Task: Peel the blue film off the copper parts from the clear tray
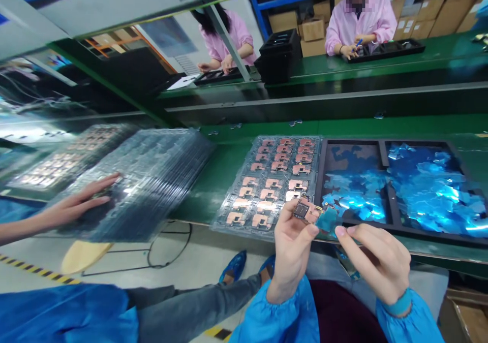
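My left hand grips a small copper-coloured circuit board by its edges, above the near right corner of a clear plastic tray. Similar boards sit in rows in that tray's pockets. From the held board's right end sticks out a piece of blue film. The thumb and forefinger of my right hand are pinched together at the film's right edge. Behind both hands lies a black divided tray with many loose blue film pieces in its two compartments.
A stack of clear plastic trays stands at left, with a co-worker's hand on it. Farther left lies another tray of boards. Two people in pink work across the green bench. A yellow stool is below.
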`<action>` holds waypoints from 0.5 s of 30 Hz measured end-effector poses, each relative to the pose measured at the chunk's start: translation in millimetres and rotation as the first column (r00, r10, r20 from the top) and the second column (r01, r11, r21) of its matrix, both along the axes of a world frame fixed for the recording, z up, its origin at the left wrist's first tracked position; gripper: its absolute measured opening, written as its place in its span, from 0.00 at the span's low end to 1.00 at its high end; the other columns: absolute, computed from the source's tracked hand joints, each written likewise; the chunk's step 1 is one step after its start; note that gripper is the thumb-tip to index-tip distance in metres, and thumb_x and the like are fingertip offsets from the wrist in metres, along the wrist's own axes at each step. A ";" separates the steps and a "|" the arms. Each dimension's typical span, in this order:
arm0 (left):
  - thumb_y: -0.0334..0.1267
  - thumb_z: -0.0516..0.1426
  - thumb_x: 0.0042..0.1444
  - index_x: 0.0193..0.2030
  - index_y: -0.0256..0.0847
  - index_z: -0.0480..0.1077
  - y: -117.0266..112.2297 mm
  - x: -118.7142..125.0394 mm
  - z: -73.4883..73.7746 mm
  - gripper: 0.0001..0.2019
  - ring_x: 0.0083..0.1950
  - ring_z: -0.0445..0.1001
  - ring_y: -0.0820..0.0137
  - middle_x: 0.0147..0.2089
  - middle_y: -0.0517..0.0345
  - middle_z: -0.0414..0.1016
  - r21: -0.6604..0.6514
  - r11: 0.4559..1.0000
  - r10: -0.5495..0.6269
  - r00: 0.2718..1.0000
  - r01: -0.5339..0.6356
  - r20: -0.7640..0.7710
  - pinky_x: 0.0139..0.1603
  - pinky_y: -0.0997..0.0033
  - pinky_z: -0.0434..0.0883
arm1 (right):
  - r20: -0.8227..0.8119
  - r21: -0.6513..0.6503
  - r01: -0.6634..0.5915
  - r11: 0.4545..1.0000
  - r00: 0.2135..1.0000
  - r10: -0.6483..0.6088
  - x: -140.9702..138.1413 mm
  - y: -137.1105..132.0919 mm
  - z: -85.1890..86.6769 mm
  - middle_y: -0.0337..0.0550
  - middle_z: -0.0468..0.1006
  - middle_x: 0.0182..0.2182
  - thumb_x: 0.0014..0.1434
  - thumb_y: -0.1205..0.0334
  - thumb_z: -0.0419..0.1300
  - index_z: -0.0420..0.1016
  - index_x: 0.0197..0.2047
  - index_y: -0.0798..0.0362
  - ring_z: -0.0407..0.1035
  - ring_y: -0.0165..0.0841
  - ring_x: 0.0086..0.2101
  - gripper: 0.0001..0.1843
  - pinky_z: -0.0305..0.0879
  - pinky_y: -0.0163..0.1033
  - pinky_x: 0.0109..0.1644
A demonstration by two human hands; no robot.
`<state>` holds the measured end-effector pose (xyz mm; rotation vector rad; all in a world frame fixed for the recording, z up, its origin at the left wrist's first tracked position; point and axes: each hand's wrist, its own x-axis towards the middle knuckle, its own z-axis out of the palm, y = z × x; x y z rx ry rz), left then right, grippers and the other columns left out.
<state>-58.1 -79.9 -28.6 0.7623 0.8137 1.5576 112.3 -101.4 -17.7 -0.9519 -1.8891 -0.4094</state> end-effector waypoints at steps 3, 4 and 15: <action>0.40 0.78 0.52 0.52 0.48 0.79 0.1 -0.6 -0.7 0.23 0.41 0.83 0.71 0.41 0.60 0.83 -0.028 0.999 -0.017 1.000 0.018 0.005 0.46 0.73 0.81 | -0.004 0.018 0.010 1.000 1.000 -0.010 1.0 0.6 0.5 0.42 0.83 0.38 0.64 0.83 0.66 0.84 0.49 0.53 0.80 0.32 0.37 0.18 0.79 0.34 0.39; 0.40 0.79 0.51 0.52 0.47 0.79 0.3 -0.8 -1.0 0.23 0.41 0.83 0.71 0.41 0.59 0.83 -0.035 0.999 -0.017 1.000 0.017 0.005 0.46 0.73 0.81 | -0.004 0.021 0.011 1.000 1.000 -0.011 1.1 0.8 0.3 0.43 0.82 0.38 0.64 0.84 0.65 0.84 0.49 0.53 0.80 0.32 0.37 0.18 0.79 0.34 0.39; 0.42 0.79 0.50 0.44 0.45 0.78 2.2 1.2 -4.4 0.19 0.39 0.79 0.74 0.40 0.61 0.80 -0.033 0.997 -0.070 0.997 0.071 0.044 0.46 0.73 0.78 | 0.023 0.006 -0.005 1.000 1.000 0.005 5.3 -6.0 -0.3 0.43 0.81 0.39 0.62 0.83 0.67 0.85 0.49 0.54 0.81 0.33 0.40 0.18 0.80 0.35 0.42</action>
